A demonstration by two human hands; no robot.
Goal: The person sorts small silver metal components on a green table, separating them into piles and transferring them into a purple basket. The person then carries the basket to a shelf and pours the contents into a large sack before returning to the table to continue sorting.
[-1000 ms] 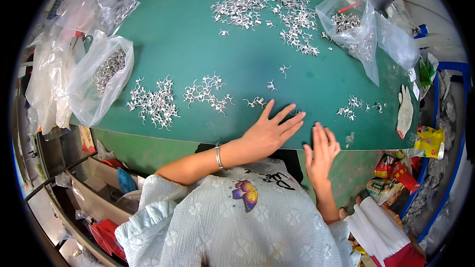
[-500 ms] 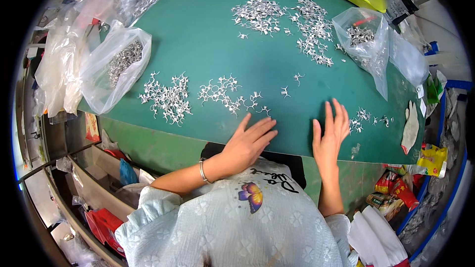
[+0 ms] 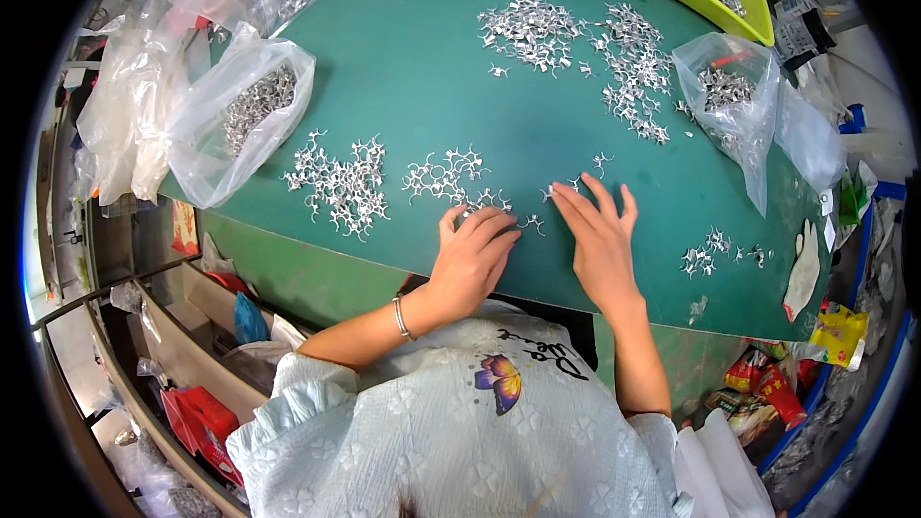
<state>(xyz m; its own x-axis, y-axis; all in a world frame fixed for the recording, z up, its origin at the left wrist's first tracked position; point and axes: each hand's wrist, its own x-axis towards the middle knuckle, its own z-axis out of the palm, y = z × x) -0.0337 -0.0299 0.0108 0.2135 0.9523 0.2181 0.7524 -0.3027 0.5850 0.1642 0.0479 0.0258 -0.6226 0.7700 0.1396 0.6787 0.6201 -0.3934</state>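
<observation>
Small silver metal clips with curved prongs lie in groups on the green table. My left hand point(image 3: 472, 257), with a bangle at its wrist, is curled at the near edge of a loose group of clips point(image 3: 446, 173). Its thumb and forefinger close around a silver clip point(image 3: 467, 213), partly hidden by the fingers. A single clip point(image 3: 532, 223) lies just right of that hand. My right hand point(image 3: 602, 247) is open, fingers apart, reaching over a few clips. One clip point(image 3: 547, 194) shows by its fingertips, and another clip point(image 3: 602, 162) lies just beyond them.
A denser heap of clips point(image 3: 341, 182) lies at left, two larger heaps farther back. Clear plastic bags of metal parts stand left point(image 3: 197, 153) and right point(image 3: 767, 149). A yellow-green basket point(image 3: 758, 14) sits at far right. Near the right edge are a white glove point(image 3: 802, 273) and several clips point(image 3: 705, 254).
My right hand has moved left and farther forward, onto the single clips. My left hand has gone from lying flat to curling its fingers at the group's edge. The view has shifted slightly.
</observation>
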